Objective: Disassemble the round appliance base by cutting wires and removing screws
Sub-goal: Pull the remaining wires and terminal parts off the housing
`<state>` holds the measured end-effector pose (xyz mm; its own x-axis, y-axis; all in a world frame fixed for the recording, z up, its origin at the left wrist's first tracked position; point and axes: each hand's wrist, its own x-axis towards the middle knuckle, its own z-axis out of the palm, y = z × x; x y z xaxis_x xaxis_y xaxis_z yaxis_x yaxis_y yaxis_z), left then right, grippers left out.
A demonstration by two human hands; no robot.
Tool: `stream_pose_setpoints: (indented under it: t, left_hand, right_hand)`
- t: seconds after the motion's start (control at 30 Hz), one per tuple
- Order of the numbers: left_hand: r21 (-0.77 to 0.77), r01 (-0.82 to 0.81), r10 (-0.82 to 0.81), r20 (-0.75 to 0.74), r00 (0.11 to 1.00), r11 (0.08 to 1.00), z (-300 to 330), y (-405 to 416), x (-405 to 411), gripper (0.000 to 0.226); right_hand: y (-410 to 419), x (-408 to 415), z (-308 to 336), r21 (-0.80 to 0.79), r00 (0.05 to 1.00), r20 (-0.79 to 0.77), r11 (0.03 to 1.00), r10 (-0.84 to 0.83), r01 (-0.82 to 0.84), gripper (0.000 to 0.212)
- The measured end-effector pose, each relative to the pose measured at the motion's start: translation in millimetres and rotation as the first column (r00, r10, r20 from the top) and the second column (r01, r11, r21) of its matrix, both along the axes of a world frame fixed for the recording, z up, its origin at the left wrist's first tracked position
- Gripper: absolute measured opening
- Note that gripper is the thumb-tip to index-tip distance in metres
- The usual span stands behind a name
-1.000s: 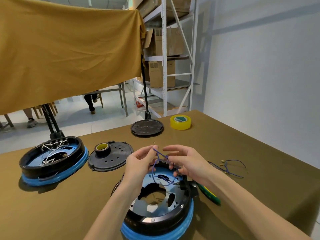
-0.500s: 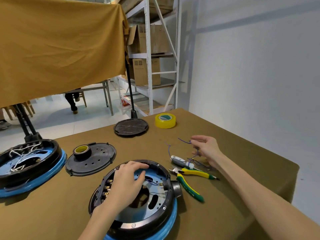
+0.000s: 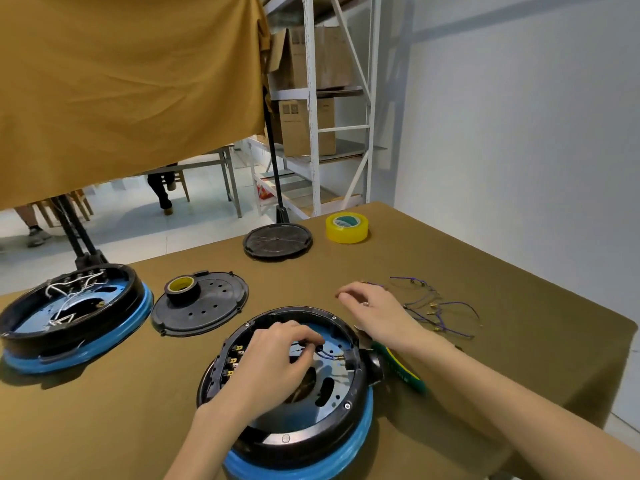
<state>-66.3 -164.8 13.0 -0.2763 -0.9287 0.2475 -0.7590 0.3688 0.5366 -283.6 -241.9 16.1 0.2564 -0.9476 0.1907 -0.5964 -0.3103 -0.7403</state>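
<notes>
The round appliance base [image 3: 313, 433], black with a blue ring underneath, lies open side up at the front of the table. My left hand [image 3: 270, 365] reaches into it, and its fingertips pinch a short blue wire [image 3: 330, 355] near the right inner wall. Just right of the base, my right hand [image 3: 379, 315] hovers palm down with loosely curled fingers and holds nothing. A pile of cut blue wires [image 3: 438, 308] lies beyond it. Green and yellow cutters [image 3: 403, 370] lie beside the base, partly under my right forearm.
A second open base [image 3: 74, 327] with white wires sits at the left. A black cover plate [image 3: 207, 315] carries a dark tape roll [image 3: 181, 289]. A black disc [image 3: 277, 241] and a yellow tape roll [image 3: 347, 227] lie farther back. The table's edge runs along the right.
My right hand carried a blue wire to the pile at the right, let it go and came back toward the base. My left hand dropped into the base and took a wire.
</notes>
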Motion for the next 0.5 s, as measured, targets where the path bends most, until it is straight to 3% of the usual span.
stream_pose_setpoints:
  t: [0.13, 0.5]
  left_hand:
    - [0.012, 0.073, -0.073, 0.072, 0.995, 0.997, 0.6, 4.6, -3.8, 0.023]
    - [-0.016, -0.008, 0.01, 0.122, 0.992, 1.0, -9.5, 6.1, -0.3, 0.005]
  right_hand:
    - [16.0, 28.5, -20.2, 0.099, 0.999, -0.007, 0.995, 0.033, -0.032, 0.031]
    - [15.8, 44.1, -21.8, 0.111, 0.996, 0.066, 0.991, 0.066, -0.073, 0.04]
